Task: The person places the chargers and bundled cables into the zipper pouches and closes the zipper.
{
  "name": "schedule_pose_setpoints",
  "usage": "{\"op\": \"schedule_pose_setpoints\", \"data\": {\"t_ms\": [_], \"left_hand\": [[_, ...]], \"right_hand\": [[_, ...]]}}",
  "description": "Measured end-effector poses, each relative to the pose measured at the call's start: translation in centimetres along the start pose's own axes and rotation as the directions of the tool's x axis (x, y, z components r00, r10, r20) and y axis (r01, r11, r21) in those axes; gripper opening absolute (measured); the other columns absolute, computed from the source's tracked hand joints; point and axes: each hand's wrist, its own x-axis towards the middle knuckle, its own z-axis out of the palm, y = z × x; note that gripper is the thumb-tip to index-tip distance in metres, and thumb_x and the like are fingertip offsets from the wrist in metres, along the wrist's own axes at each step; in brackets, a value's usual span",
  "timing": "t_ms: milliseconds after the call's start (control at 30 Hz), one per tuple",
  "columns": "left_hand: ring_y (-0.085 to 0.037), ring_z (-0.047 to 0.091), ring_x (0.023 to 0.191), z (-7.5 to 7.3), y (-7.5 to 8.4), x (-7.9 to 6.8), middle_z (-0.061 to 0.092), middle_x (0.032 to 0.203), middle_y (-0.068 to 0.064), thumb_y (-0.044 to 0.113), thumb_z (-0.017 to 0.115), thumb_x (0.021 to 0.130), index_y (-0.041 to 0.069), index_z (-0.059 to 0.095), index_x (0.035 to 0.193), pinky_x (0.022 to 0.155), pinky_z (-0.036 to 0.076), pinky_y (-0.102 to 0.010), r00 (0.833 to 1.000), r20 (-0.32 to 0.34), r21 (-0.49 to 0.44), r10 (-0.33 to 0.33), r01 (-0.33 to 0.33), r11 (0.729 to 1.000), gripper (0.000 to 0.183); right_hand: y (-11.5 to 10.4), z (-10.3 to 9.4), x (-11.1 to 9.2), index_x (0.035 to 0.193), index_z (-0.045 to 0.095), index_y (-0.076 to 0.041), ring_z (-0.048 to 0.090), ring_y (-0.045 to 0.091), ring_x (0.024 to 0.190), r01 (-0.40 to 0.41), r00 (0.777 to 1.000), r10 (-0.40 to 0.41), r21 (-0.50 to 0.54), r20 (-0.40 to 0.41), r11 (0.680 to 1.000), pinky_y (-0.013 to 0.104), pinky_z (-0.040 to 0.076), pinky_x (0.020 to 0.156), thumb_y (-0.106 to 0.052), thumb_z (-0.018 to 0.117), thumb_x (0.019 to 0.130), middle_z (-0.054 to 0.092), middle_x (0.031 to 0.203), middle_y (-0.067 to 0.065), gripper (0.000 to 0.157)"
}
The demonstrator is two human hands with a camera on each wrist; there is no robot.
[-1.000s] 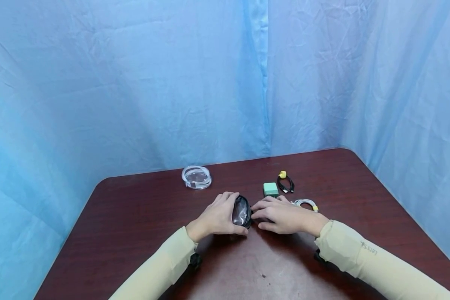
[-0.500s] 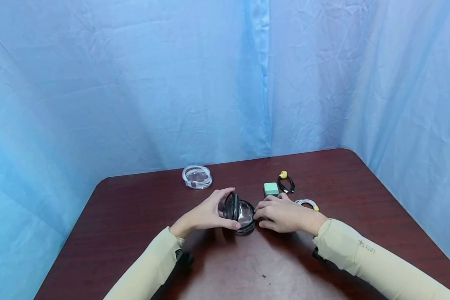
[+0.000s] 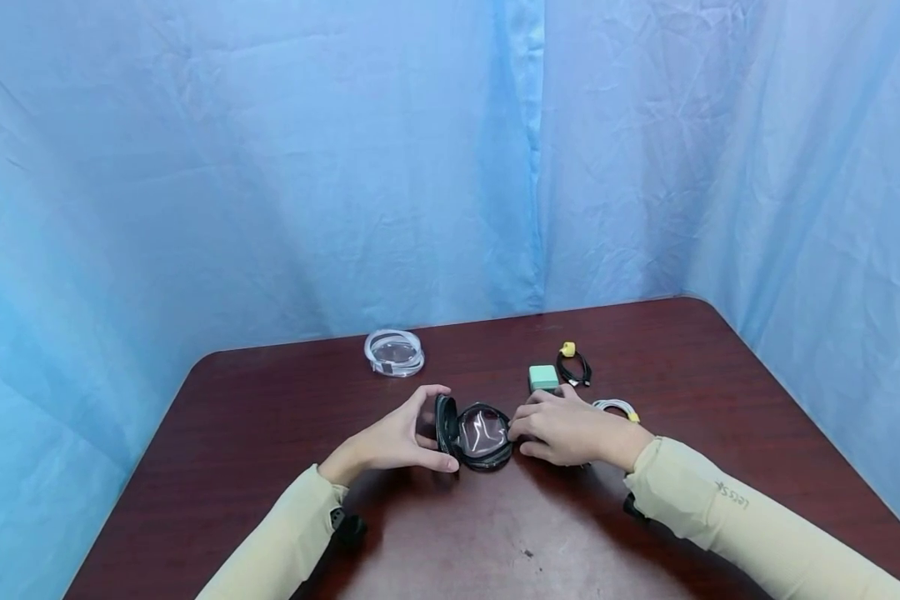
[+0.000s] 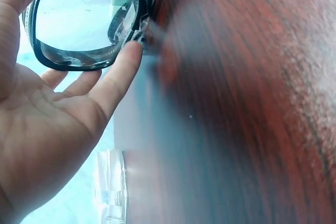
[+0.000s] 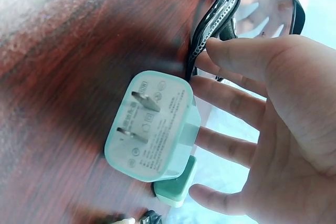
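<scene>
A small round zip pouch (image 3: 483,433), clear with black trim, lies unfolded on the table, its lid (image 3: 447,425) tilted up on the left. My left hand (image 3: 397,433) holds that lid by its rim, thumb and fingers spread around the edge. In the left wrist view the lid (image 4: 84,64) frames a see-through panel. My right hand (image 3: 570,429) pinches the pouch's right rim (image 5: 202,35) between thumb and finger. Right beside its fingers in the right wrist view stands a pale green charger plug (image 5: 149,129) with two prongs, hidden under the hand in the head view.
Behind the right hand sits a mint-green block (image 3: 543,377). Near it are a coiled black cable (image 3: 573,367) with a yellow tie and a coiled white cable (image 3: 617,407). A clear round case (image 3: 394,353) stands at the back left. Blue curtains (image 3: 345,167) border the table.
My left hand has moved left, swinging the pouch's lid away from its base, so the pouch now lies spread. The right hand has barely moved at the rim.
</scene>
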Motion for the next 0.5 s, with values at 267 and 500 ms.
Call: {"op": "schedule_pose_setpoints", "data": {"t_ms": [267, 500], "left_hand": [[-0.033, 0.068, 0.107, -0.2, -0.11, -0.16, 0.058, 0.129, -0.026, 0.013, 0.086, 0.081, 0.011, 0.021, 0.155, 0.085, 0.057, -0.038, 1.0, 0.005, -0.016, 0.019, -0.019, 1.0, 0.098], [-0.033, 0.065, 0.112, -0.65, -0.59, -0.4, 0.061, 0.126, -0.022, 0.014, 0.086, 0.082, 0.011, 0.026, 0.153, 0.08, 0.054, -0.036, 1.0, -0.009, 0.002, 0.024, -0.024, 1.0, 0.093]], "right_hand": [[0.15, 0.04, 0.09, 0.117, 0.073, -0.024, 0.055, 0.026, 0.117, 0.012, 1.0, -0.012, 0.009, -0.004, 1.0, 0.071, 0.038, 0.091, -0.023, 0.068, 0.099, 0.067, 0.12, -0.007, 0.019], [0.31, 0.28, -0.15, 0.119, 0.073, -0.023, 0.054, 0.026, 0.119, 0.038, 0.999, -0.038, 0.006, -0.011, 0.999, 0.065, 0.041, 0.088, -0.023, 0.068, 0.099, 0.066, 0.124, -0.004, 0.021]]}}
